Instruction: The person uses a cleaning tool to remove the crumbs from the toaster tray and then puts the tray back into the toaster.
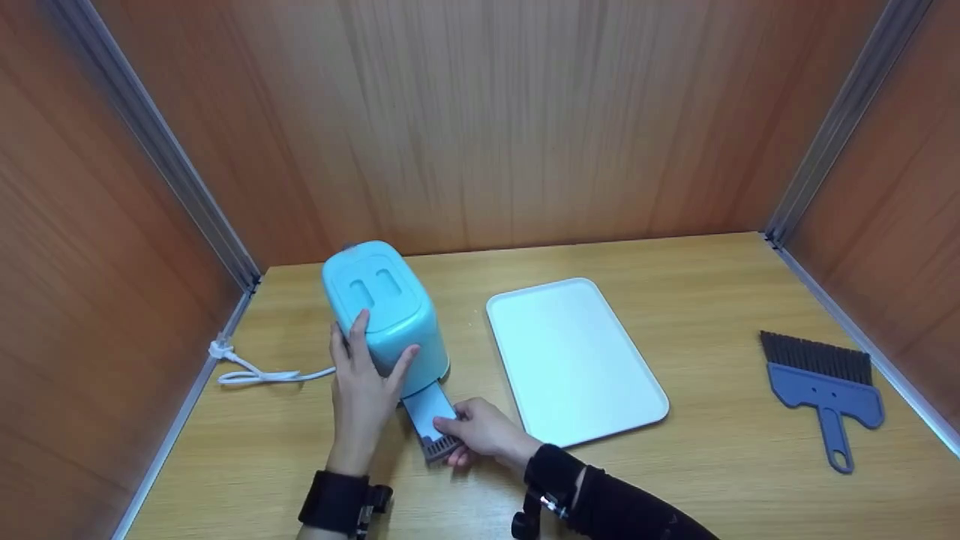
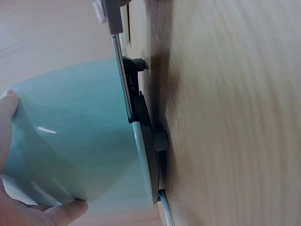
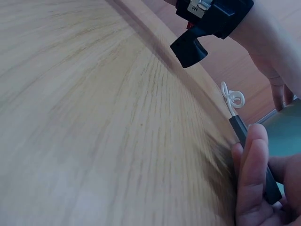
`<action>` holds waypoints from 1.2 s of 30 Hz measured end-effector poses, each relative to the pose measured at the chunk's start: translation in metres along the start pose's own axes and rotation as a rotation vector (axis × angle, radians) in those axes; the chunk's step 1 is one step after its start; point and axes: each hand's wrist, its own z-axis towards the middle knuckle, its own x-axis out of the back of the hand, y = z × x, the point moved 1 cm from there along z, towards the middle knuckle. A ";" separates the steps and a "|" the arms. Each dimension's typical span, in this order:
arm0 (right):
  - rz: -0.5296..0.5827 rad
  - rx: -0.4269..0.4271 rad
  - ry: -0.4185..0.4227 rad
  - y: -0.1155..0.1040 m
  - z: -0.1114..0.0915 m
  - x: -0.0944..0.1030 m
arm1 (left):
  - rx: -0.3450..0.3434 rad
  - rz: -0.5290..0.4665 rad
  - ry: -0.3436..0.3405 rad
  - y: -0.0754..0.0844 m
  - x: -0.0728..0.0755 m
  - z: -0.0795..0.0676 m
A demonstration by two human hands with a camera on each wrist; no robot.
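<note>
A light blue toaster (image 1: pixel 386 296) with two recessed slot shapes on its top stands upright at the left of the table. My left hand (image 1: pixel 360 394) grips its near end, the thumb on the front face and the fingers spread over the top edge and side. Out of the toaster's base, low at that end, sticks a metal crumb tray (image 1: pixel 427 411) with a dark slotted handle. The thumb of my right hand (image 1: pixel 487 429) lies over the handle and the fingers curl beneath it. In the left wrist view the tray (image 2: pixel 121 70) shows as a thin strip at the base.
A white rectangular tray (image 1: pixel 574 360) lies right of the toaster, close to my right hand. Farther right is a blue brush (image 1: pixel 825 390) with dark bristles. A bundled white cord (image 1: pixel 259 375) runs from the toaster toward the left wall. Wood panels (image 1: pixel 510 127) enclose the table.
</note>
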 end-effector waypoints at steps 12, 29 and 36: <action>0.006 -0.004 -0.016 0.005 -0.008 0.004 | 0.032 -0.003 -0.030 0.001 0.001 0.000; 0.028 0.013 -0.037 0.010 -0.022 0.005 | 0.067 0.004 -0.056 0.002 0.001 -0.002; 0.042 0.005 -0.049 0.012 -0.026 0.006 | 0.053 -0.008 -0.053 0.002 0.001 -0.001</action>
